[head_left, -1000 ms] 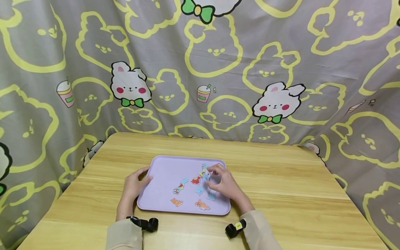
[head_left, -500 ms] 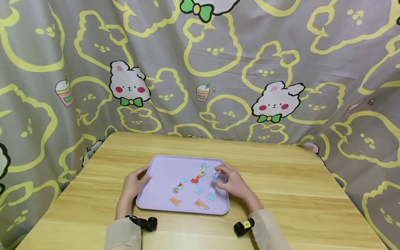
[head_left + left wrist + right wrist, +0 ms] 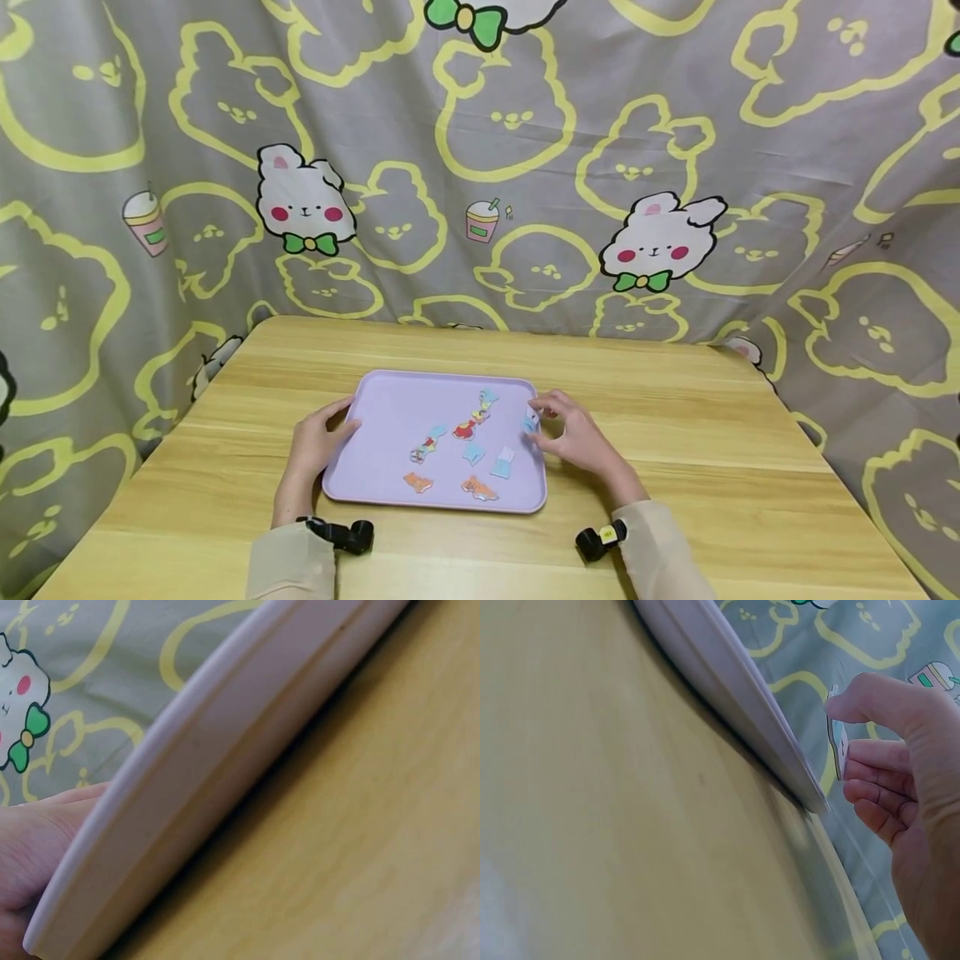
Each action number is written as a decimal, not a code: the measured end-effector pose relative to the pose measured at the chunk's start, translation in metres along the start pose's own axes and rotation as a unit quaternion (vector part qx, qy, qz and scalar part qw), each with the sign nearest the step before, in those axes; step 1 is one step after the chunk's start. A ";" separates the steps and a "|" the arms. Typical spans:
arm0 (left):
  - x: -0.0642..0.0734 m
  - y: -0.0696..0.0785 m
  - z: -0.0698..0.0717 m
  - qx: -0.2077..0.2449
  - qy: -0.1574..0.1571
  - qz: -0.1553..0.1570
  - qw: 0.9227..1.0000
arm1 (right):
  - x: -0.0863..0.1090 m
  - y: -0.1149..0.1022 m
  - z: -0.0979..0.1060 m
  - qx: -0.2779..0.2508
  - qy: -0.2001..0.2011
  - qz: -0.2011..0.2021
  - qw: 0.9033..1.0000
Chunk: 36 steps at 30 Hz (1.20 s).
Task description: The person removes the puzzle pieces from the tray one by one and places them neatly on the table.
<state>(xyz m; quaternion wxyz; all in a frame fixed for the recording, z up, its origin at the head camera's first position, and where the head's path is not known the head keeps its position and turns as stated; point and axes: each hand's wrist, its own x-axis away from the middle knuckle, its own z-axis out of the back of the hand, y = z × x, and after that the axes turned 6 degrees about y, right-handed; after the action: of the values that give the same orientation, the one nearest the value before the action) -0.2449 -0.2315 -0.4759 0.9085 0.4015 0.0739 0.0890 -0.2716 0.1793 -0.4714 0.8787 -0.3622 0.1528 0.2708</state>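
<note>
Between the thumb and fingers of my right hand (image 3: 581,435) is a small light blue and white puzzle piece (image 3: 531,417), pinched over the tray's right rim. The right wrist view has this piece (image 3: 837,739) edge-on, apart from the tray. My left hand (image 3: 309,443) grips the left edge of the lilac tray (image 3: 397,408), thumb on the rim. On the tray lie a red and yellow strip of pieces (image 3: 467,427), a blue and red strip (image 3: 426,446), a blue piece (image 3: 473,452), a blue and white piece (image 3: 503,462), and orange pieces (image 3: 480,488) near the front.
The tray rests on a wooden table (image 3: 675,433). Behind the table hangs a grey curtain (image 3: 420,108) with yellow outlines and rabbit prints. Black wrist cameras (image 3: 600,542) sit on both wrists, below beige sleeves.
My right hand has moved right with the pinched puzzle piece, from beside the red and yellow strip to the tray's right rim. The left hand stays on the tray's edge.
</note>
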 end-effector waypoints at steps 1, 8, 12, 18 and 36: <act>0.000 0.000 0.000 0.001 -0.002 0.001 1.000 | 0.000 0.001 0.001 -0.002 -0.001 -0.002 1.000; 0.000 0.000 0.001 0.003 -0.007 0.003 1.000 | 0.003 0.010 0.009 -0.010 -0.002 -0.001 1.000; 0.000 0.000 0.001 0.003 -0.007 0.004 1.000 | 0.004 0.013 0.014 0.002 -0.008 -0.002 1.000; 0.000 0.000 0.000 0.003 -0.007 0.008 1.000 | 0.004 0.015 0.022 0.023 -0.026 -0.006 0.999; 0.000 -0.001 0.001 0.003 -0.006 -0.004 1.000 | 0.006 0.028 0.035 0.065 -0.066 -0.010 0.996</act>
<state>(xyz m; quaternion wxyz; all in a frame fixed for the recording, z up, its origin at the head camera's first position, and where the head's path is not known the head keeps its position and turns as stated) -0.2448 -0.2332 -0.4759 0.9081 0.4043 0.0706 0.0832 -0.2806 0.2230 -0.4658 0.9112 -0.2875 0.1077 0.2748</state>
